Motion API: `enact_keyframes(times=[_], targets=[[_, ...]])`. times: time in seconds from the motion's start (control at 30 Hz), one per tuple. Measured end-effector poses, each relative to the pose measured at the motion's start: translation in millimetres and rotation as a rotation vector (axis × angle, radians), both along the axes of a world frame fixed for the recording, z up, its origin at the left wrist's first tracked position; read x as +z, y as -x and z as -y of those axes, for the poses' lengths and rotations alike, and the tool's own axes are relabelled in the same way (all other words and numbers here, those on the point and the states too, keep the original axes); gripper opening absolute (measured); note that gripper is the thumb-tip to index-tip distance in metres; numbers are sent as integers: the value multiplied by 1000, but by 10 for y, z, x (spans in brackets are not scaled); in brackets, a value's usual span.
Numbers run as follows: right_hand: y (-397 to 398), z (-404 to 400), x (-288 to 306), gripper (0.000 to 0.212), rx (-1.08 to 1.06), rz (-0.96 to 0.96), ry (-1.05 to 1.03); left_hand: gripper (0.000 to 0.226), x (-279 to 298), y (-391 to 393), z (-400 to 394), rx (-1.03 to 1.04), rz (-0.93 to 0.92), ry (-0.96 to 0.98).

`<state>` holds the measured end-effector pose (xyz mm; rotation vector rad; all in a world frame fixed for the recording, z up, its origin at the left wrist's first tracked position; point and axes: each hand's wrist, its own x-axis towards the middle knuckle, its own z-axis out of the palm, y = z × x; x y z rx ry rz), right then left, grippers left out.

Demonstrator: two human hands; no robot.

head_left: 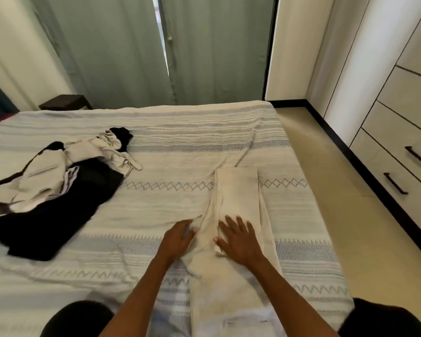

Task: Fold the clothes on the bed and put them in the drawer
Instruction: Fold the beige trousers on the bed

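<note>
Trousers (238, 195) on bed (204, 132), clothes pile (58, 181) left, drawers (404, 152) right.

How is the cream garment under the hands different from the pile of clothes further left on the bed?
The cream garment lies flat in a long strip; the pile is crumpled. The garment is one pale colour; the pile mixes black and cream. Hands touch only the garment. Both lie on the bed.

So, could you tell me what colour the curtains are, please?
The curtains are pale sage green, seen in the head view.
</note>
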<state>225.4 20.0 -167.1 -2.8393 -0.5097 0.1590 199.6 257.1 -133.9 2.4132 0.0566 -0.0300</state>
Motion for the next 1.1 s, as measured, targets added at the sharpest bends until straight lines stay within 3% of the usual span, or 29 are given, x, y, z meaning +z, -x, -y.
enact_keyframes(times=[0.1,0.2,0.33,0.47,0.57,0.63,0.7,0.77,0.87,1.1], targets=[[298,80,81,96,8,17,-36,80,-8,420,-41,108,48,-191],[581,187,122,101,-41,41,-83,67,-42,722,58,105,-56,-242],[944,326,148,77,-93,35,-91,44,-97,858,191,275,-188,2],[1212,540,86,60,-133,89,-124,18,101,942,510,424,-66,342],[1357,728,17,59,-124,104,-146,17,214,1081,845,267,56,393],[1466,831,15,60,-96,118,-159,25,96,1129,994,16,36,182],[1570,940,45,53,-57,144,-171,51,-71,1160,1032,-271,-4,-156],[1647,1056,78,39,10,168,-195,71,-228,1178,952,-454,12,-226],[1791,1197,169,30,172,233,-194,56,-158,1268,727,-478,-16,-167],[2214,1197,317,53,516,259,68,35,20,1389,599,-511,88,-187]])
